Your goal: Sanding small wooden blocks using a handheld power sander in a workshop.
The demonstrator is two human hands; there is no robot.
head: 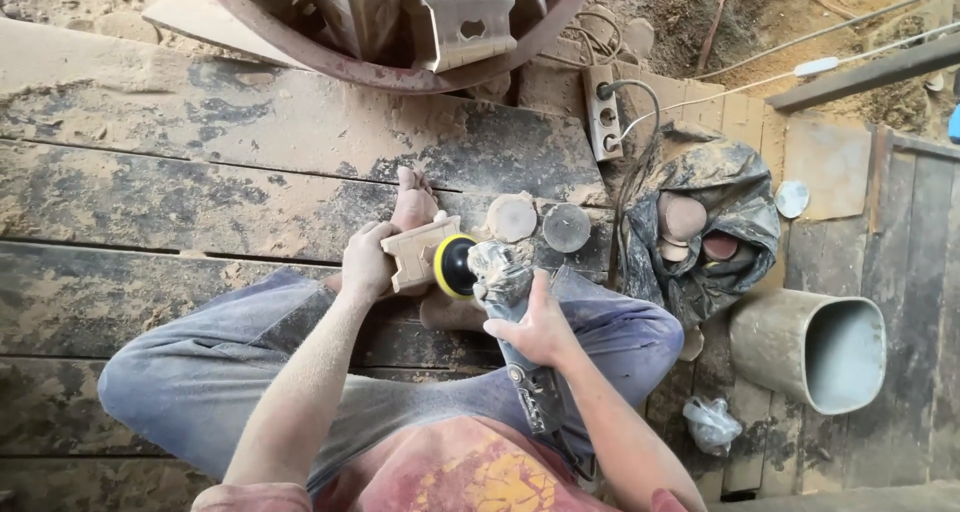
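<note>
While the person sits cross-legged on dusty planks, left hand (366,262) has fingers curled tight around a carved wooden piece (418,254), held against the yellow-rimmed sanding pad (455,266). Right hand (535,327) grips the angle grinder (510,317) body, fingers wrapped closed. Just beyond the fingertips lie two round sanding discs (540,222); a power strip (603,112) sits farther out.

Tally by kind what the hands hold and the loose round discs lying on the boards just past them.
Wooden block, in the left hand: 1
Sander with yellow pad, in the right hand: 1
Loose sanding discs: 2
Total: 4
</note>
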